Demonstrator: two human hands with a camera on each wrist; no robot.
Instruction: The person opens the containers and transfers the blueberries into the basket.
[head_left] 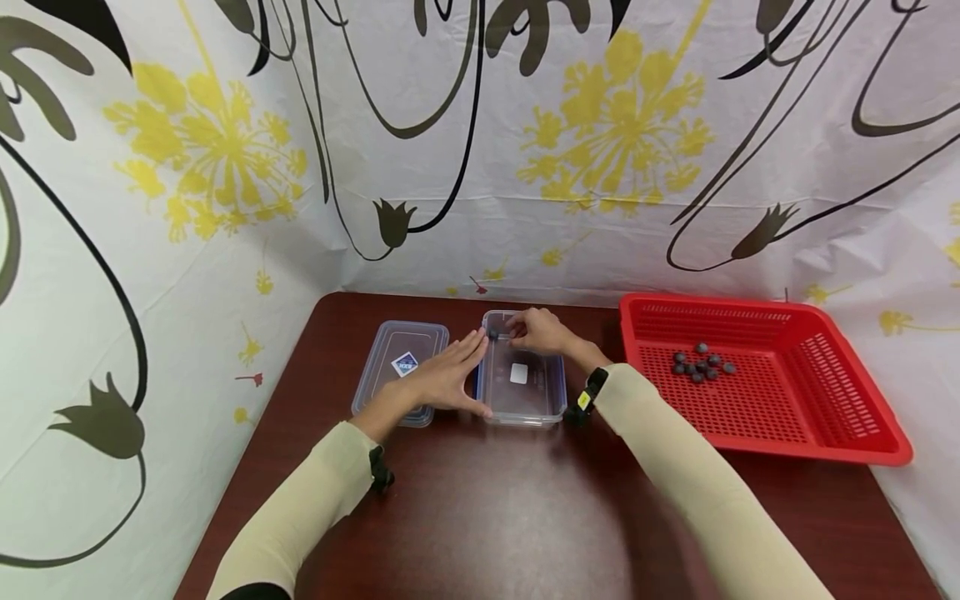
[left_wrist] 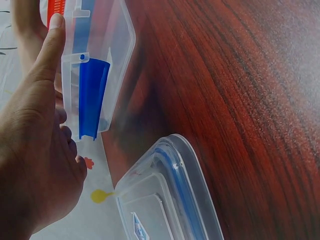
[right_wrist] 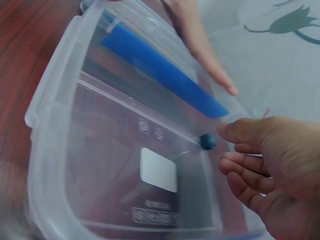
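A clear plastic food container (head_left: 520,396) with blue side clips (left_wrist: 94,97) stands uncovered on the table. My left hand (head_left: 442,377) lies along its left side, fingers extended and thumb spread toward the near corner. Over the far end hangs my right hand (head_left: 542,331), its fingers loosely bent. A small dark round ball (right_wrist: 208,141) sits inside the container at the far left corner, just beyond the right fingertips, with a slight gap showing in the right wrist view. Left of the container lies a clear lid (head_left: 382,367) with a blue and white label.
A red perforated basket (head_left: 757,417) stands at the right of the dark wooden table (head_left: 480,517). Several small dark balls (head_left: 702,367) lie together in it. A patterned white cloth (head_left: 465,150) hangs behind and at the left.
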